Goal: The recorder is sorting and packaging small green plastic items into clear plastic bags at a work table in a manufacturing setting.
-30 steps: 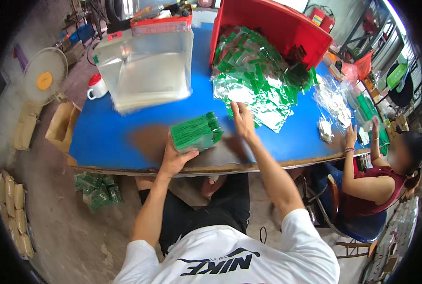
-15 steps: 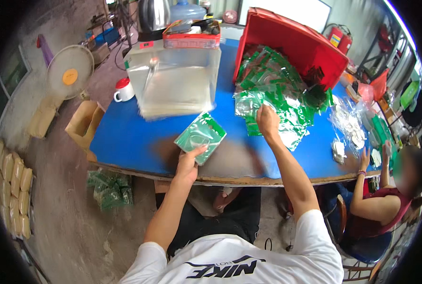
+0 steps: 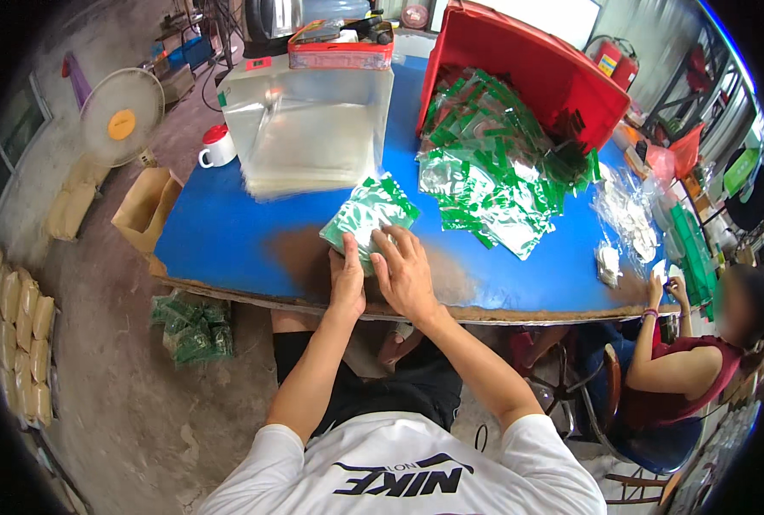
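Observation:
Near the front of the blue table (image 3: 219, 236), my left hand (image 3: 347, 279) grips a small stack of clear plastic packets with green edges (image 3: 366, 209) from below left. My right hand (image 3: 405, 273) lies against the packets' right side, thumb and fingers closed on them. Glare on the plastic hides what is inside. To the right, a heap of similar green-edged packets (image 3: 492, 184) spills out of a red bin (image 3: 532, 64) tipped on its side. Behind the held packets lies a pile of large clear plastic bags (image 3: 309, 142).
A white mug with a red lid (image 3: 218, 147) stands at the table's left edge. At right are small white parts in clear bags (image 3: 626, 219), beside a seated person (image 3: 686, 369). A cardboard box (image 3: 146, 210) and bundled green packets (image 3: 191, 328) are on the floor.
My right hand has come from the heap over to the packets in my left hand, and now touches them. A further packet appears to lie on the held stack.

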